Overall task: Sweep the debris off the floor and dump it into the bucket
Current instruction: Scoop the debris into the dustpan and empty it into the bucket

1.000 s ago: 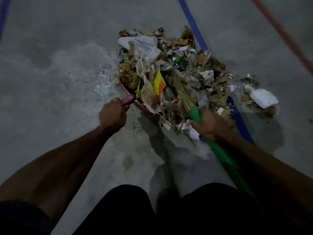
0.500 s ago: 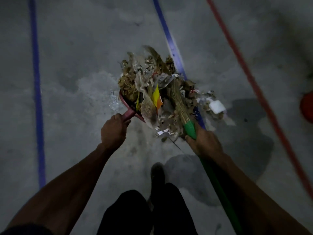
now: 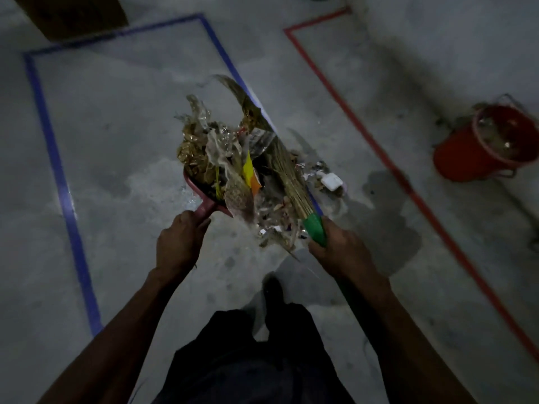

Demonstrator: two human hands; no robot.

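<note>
The light is dim and the picture soft, so much of the debris (image 3: 233, 158) reads only as crumpled paper, clear plastic and brown scraps, with one yellow-and-orange piece standing out. It buries most of the red dustpan (image 3: 194, 186); only the pan's left rim and the stub of its handle show. The left hand (image 3: 179, 242) covers the rest of that handle, fingers curled round it, knuckles up, the forearm reaching forward from the lower left. The right hand (image 3: 339, 252) grips the green collar of the broom (image 3: 287, 176) — its long handle is hidden behind the wrist and forearm, and the straw bristles lie pressed over the heap, their tip curling out past it. A few scraps and a small white block (image 3: 331, 182) lie on the floor (image 3: 122, 118) just right of the heap, beside the blue tape line (image 3: 49, 135). The red bucket (image 3: 478, 147) stands well apart at the right edge beyond the red tape line (image 3: 388, 161), its rim cut by the frame and its contents hard to make out — something clear and glinting. A brown box (image 3: 73, 16) is cut off at the top left.
</note>
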